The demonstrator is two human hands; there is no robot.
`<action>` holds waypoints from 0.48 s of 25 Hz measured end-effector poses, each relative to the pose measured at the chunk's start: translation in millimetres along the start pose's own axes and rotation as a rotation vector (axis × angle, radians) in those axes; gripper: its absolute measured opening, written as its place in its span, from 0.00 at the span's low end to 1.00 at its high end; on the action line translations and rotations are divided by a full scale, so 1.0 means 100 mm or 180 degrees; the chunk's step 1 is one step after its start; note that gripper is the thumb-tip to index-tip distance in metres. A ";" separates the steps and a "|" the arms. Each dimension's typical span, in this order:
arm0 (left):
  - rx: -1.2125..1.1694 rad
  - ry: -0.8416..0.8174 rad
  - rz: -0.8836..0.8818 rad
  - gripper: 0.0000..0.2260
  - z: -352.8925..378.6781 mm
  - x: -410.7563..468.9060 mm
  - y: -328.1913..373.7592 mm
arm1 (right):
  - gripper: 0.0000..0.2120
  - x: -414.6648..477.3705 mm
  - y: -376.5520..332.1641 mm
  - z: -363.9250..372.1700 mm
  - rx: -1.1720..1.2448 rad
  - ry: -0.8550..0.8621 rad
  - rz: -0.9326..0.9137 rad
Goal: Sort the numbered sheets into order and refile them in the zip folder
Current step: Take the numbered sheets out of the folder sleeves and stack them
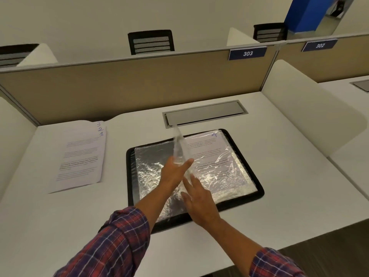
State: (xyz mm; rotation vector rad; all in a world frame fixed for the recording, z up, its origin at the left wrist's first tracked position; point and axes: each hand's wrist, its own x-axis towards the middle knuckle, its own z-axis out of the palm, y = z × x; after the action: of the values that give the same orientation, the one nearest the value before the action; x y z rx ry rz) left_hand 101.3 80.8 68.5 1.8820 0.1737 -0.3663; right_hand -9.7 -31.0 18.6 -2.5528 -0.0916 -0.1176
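Left hand [175,171] pinches the clear sleeve [179,146]; right hand [199,198], fingers straight, lies over the folder [258,188]. Turn it slowly to free sheet 4 [209,148].

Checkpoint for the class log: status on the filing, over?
Left hand grip on upright clear plastic sleeve; right hand flat on black zip folder. White sheet 4 sleeved; white sheets 1-3 stacked left. Nothing blocking.
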 end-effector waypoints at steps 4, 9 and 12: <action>-0.0055 0.0534 -0.0232 0.20 -0.25 0.04 -0.12 | 0.35 -0.07 -0.05 0.00 0.0483 -0.0391 -0.0279; -0.0261 0.0738 -0.0763 0.21 -0.66 0.10 -0.49 | 0.33 -0.11 0.13 -0.02 0.0337 -0.0060 -0.0063; 0.0391 0.0830 -0.0637 0.24 -0.84 0.07 -0.69 | 0.39 -0.19 0.36 0.06 -0.0361 -0.0287 0.0256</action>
State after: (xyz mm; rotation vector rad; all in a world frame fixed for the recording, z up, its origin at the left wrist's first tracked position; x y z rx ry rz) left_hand 102.0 182.6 29.8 2.0363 0.5285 -0.2700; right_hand -24.8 -57.8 -8.2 -2.6709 -0.0171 0.0243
